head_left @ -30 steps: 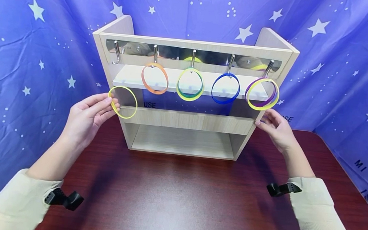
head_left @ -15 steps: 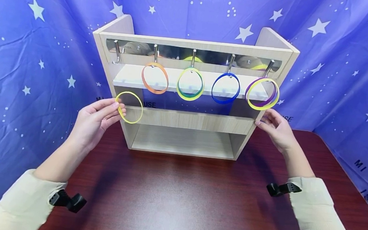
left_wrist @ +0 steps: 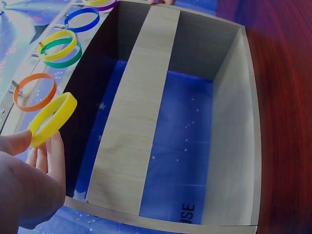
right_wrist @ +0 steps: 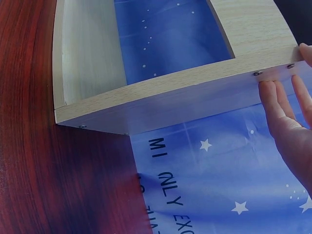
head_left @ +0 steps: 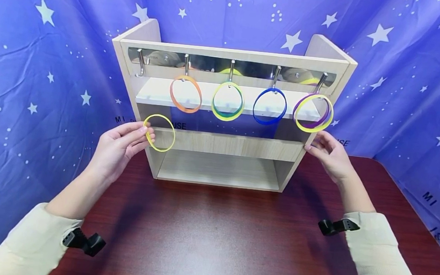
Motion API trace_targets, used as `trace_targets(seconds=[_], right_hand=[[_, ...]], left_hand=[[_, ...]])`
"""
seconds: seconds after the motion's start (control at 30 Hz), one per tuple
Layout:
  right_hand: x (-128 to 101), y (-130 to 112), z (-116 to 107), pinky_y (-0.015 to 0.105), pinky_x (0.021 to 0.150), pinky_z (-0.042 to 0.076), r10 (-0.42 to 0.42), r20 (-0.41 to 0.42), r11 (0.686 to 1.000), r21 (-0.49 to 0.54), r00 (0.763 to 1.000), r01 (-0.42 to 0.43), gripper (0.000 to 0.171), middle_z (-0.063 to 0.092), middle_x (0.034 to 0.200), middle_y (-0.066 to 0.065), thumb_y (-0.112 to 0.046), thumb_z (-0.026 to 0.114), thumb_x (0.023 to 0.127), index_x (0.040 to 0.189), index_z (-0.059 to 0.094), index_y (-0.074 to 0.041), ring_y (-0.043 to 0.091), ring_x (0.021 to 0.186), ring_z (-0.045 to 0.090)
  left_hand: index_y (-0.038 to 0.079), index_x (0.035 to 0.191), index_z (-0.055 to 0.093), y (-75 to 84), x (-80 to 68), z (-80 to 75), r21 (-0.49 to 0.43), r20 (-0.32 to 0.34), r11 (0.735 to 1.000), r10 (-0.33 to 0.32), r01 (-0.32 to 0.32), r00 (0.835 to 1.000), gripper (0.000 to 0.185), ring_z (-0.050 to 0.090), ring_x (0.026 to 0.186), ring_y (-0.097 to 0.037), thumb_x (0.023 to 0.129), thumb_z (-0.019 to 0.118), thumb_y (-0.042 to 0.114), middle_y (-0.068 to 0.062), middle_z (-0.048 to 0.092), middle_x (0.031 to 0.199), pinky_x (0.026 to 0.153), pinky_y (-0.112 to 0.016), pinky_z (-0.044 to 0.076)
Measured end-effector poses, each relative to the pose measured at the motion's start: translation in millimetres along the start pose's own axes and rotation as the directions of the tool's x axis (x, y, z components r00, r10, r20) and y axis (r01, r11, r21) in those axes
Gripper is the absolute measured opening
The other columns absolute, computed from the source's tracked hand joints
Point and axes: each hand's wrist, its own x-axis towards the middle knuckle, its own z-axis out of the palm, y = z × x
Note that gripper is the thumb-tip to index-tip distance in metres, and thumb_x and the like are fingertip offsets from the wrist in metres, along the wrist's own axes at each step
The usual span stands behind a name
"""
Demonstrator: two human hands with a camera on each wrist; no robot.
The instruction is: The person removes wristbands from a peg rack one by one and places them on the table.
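Note:
My left hand [head_left: 118,148] pinches a yellow silicone wristband [left_wrist: 62,117] between thumb and fingers, left of the wooden rack [head_left: 225,145]. The band hangs below the leftmost bare hook [head_left: 141,64], apart from it. An orange wristband [head_left: 186,109] is on the second hook. The middle hook bears a yellow and a green wristband [head_left: 226,113]. On the fourth is a blue wristband [head_left: 266,122]. A purple and a yellow wristband [head_left: 312,130] share the rightmost hook. My right hand [head_left: 332,158] touches the rack's right side, fingers on the outer panel and thumb at the front edge.
A shiny metal strip [head_left: 210,64] carries the hooks along the rack's upper front. The rack stands on a dark red wooden table [head_left: 211,233]. A blue curtain with white stars [head_left: 230,16] surrounds the back and sides.
My left hand, with the yellow wristband, has moved right and slightly down, so the band now overlaps the rack's left side in view. The right hand stays in place.

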Motion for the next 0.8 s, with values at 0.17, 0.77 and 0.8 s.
trace_targets(seconds=[0.17, 0.77, 0.8], right_hand=[[0.2, 0.3, 0.9, 0.011, 0.085, 0.054, -0.001, -0.009, 1.000, -0.002, 1.000, 0.001, 0.038, 0.066, 0.103, -0.004, 0.017, 0.053, 0.087, 0.112, 0.060, -0.010, 0.003, 0.096, 0.064], [0.0, 1.5, -0.5, 0.011, 0.085, 0.055, -0.012, 0.002, 1.000, 0.001, 1.000, 0.012, 0.038, 0.066, 0.101, -0.005, 0.018, 0.052, 0.087, 0.110, 0.062, -0.011, 0.003, 0.095, 0.065], [0.1, 1.5, -0.5, 0.011, 0.085, 0.055, -0.012, 0.002, 1.000, 0.000, 1.000, 0.012, 0.038, 0.066, 0.101, -0.005, 0.018, 0.052, 0.087, 0.110, 0.062, -0.011, 0.003, 0.095, 0.064]], left_hand=[[0.006, 0.096, 0.071, -1.3, -0.6, -0.4, 0.011, -0.001, 1.000, -0.010, 0.010, 1.000, 0.013, 0.073, 0.084, -0.011, 0.092, 0.060, 0.000, -0.003, 0.075, 0.090, 0.081, -0.021, 0.061], [0.007, 0.095, 0.070, -8.6, -2.3, -1.3, 0.011, -0.004, 1.000, -0.029, 0.029, 1.000, 0.013, 0.073, 0.082, -0.010, 0.092, 0.059, 0.000, -0.001, 0.075, 0.088, 0.081, -0.021, 0.061], [0.007, 0.095, 0.070, -8.8, -2.4, -1.0, 0.010, -0.006, 0.999, -0.034, 0.034, 0.999, 0.013, 0.073, 0.083, -0.010, 0.093, 0.059, 0.000, -0.001, 0.075, 0.089, 0.081, -0.021, 0.061]])
